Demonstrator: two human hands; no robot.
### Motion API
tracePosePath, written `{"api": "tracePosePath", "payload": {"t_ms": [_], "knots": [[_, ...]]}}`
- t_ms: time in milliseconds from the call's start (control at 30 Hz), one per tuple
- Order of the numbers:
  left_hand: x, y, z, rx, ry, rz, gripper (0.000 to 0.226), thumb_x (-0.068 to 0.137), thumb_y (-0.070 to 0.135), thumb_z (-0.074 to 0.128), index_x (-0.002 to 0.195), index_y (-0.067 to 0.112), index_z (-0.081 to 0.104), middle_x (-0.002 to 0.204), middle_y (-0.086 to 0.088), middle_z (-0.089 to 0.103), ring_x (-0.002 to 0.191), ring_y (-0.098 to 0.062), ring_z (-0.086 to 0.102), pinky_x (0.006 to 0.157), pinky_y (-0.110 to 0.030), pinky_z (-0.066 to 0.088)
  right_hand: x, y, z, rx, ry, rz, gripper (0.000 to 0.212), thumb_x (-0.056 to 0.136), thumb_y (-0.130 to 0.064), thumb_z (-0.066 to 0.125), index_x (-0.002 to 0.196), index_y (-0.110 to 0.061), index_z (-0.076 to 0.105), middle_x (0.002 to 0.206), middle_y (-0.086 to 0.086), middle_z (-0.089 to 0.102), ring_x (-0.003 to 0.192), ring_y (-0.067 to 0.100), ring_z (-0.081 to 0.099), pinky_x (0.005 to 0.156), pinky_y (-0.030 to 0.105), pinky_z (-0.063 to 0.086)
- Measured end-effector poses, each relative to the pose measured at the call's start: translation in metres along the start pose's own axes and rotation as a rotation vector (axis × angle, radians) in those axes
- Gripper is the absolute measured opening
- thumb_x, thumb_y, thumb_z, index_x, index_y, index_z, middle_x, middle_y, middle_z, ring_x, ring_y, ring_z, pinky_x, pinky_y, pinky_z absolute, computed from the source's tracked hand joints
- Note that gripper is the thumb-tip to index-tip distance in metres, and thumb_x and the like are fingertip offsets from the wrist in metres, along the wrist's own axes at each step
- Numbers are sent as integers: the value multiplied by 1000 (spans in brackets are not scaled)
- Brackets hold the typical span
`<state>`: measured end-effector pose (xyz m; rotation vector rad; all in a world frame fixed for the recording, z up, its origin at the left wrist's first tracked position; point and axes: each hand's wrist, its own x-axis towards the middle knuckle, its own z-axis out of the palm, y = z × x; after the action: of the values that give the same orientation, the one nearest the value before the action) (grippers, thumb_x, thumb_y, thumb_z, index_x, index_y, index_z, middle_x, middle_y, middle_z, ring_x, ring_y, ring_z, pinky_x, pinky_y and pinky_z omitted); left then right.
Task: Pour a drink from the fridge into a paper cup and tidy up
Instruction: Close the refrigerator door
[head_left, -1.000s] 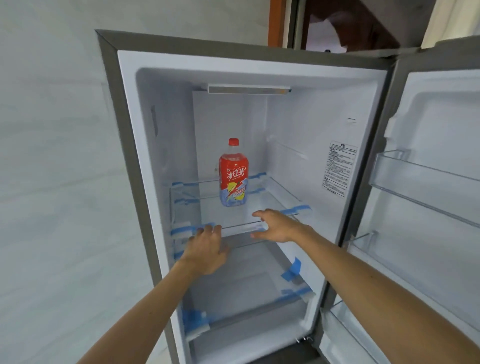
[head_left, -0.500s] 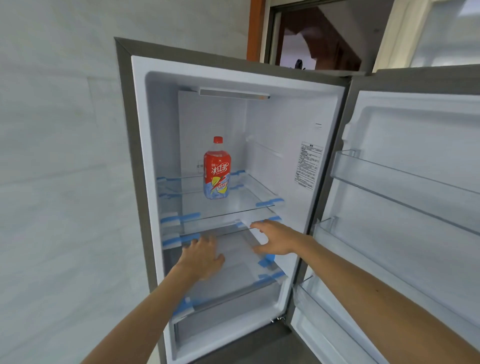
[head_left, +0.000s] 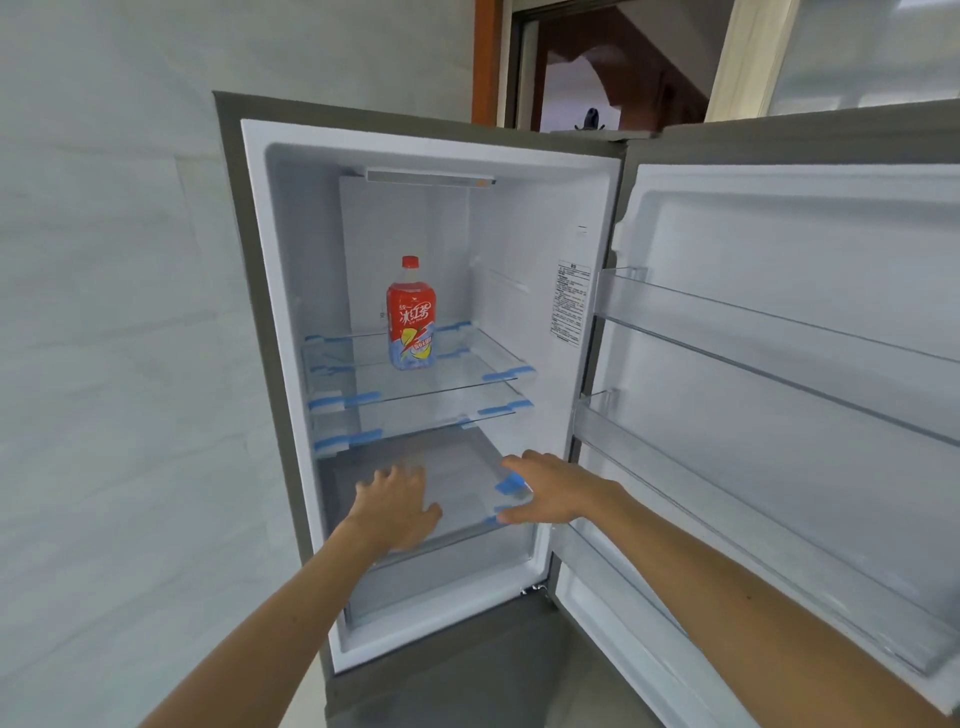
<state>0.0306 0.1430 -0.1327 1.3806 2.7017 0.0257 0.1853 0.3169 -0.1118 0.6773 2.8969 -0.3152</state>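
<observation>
Head view. Open fridge, centre of frame, its door swung to the right. A red-capped drink bottle stands upright at the back of the upper glass shelf. Below centre, the left hand and right hand reach toward the lower compartment, fingers extended and spread, neither holding anything. Blue tape shows just beside the right hand.

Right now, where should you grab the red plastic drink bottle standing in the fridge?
I'd grip the red plastic drink bottle round its wide labelled middle, reaching in from the open front: it stands upright, alone on the glass shelf, with space either side.
</observation>
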Motion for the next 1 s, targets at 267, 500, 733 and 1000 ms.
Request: {"api": "tracePosePath", "payload": {"t_ms": [267, 500, 733, 1000], "knots": [[-63, 12, 15, 22, -11, -5, 65, 98, 51, 39, 150, 13, 27, 152, -17, 36, 139, -39, 36, 111, -56, 35, -70, -11, 29, 8, -2, -31, 84, 89, -56, 61, 155, -24, 20, 155, 7, 31, 135, 29, 42, 104, 43, 41], [-120, 32, 24, 16, -5, 5, 64, 97, 51, 40, 148, 14, 29, 151, -16, 36, 139, -38, 34, 110, -55, 38, -129, -20, 44, -4, 10, -13, 81, 91, -57, 58, 154, -25, 20, 158, 6, 29, 138, 30, 40, 107, 45, 41], [-165, 37, 19, -67, 30, 34, 61, 99, 49, 41, 149, 16, 30, 154, -13, 35, 140, -36, 36, 112, -55, 37, -155, -43, 39, -17, 16, -5, 81, 90, -52, 61, 154, -26, 19, 160, 6, 26, 139, 31, 39, 107, 45, 40], [-202, 6, 15, -63, 43, 40, 63, 98, 50, 41, 150, 17, 27, 154, -14, 34, 139, -37, 37, 111, -54, 38, -163, -88, 47, 10, 27, -13, 82, 88, -54, 62, 154, -26, 20, 159, 5, 26, 137, 29, 39, 106, 45, 42]]}}
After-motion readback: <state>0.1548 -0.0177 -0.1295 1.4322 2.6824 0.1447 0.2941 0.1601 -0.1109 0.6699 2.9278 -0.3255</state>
